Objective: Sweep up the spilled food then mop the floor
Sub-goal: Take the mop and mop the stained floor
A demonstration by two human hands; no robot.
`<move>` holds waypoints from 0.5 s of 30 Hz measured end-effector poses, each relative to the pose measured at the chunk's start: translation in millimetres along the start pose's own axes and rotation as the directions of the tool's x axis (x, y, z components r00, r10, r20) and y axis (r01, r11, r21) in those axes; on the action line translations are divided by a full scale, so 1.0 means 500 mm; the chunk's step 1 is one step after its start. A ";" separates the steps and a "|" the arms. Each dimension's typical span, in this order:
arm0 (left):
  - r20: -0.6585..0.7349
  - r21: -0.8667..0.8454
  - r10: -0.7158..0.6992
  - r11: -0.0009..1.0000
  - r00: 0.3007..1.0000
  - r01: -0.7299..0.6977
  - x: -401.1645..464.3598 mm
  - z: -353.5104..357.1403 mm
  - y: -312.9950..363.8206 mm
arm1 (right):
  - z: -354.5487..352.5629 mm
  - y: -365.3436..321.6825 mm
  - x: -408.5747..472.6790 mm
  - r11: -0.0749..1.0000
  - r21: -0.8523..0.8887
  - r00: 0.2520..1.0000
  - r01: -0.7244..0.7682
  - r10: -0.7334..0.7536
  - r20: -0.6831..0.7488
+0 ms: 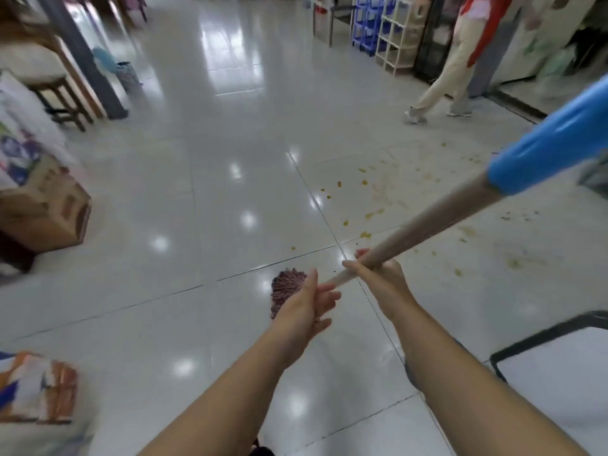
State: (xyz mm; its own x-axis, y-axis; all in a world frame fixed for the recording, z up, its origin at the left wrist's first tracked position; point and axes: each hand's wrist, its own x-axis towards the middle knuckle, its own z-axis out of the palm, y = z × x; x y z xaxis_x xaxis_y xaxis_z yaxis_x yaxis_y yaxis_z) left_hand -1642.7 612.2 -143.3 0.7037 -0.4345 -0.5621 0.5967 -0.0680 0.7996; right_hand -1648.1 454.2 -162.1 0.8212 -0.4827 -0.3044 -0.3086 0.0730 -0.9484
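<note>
I hold a mop with a wooden handle [424, 222] that ends in a blue grip [552, 139] at the upper right. Its purplish string head [286, 287] lies on the white tiled floor [204, 205] just ahead of me. My right hand [378, 268] grips the handle low down. My left hand [312, 304] is beside the lower end of the handle with straight fingers, partly covering the mop head. Yellow food bits and smears [371, 212] are scattered over the tiles to the right of the mop head.
A cardboard box [42, 212] and a stool [56, 90] stand at the left. A printed bag [36, 386] lies at the lower left. A person [457, 57] walks at the upper right near shelving racks [391, 31]. A black-framed object [552, 350] is at the lower right.
</note>
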 end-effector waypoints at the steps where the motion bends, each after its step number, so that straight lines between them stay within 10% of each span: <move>1: -0.017 -0.047 0.014 0.999 1.000 -0.015 -0.014 0.005 -0.005 | 0.001 -0.002 -0.008 0.999 -0.003 0.997 0.042 -0.042 0.068; 9: -0.039 -0.327 0.016 0.945 0.999 -0.027 -0.164 0.012 0.011 | 0.053 0.031 -0.090 0.972 0.183 0.827 -0.145 0.018 0.561; 15: -0.013 -0.277 -0.038 0.960 0.999 0.032 -0.309 -0.031 -0.071 | 0.116 0.100 -0.199 0.906 0.181 0.798 -0.383 0.226 0.558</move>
State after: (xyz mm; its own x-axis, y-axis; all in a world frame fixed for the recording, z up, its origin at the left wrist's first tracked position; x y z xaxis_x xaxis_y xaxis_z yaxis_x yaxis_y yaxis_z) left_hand -1766.6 695.6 -87.9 0.6859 -0.4197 -0.5945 0.7027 0.1698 0.6909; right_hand -1717.3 556.2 -184.3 0.8539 0.1184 -0.5068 -0.5070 0.4091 -0.7586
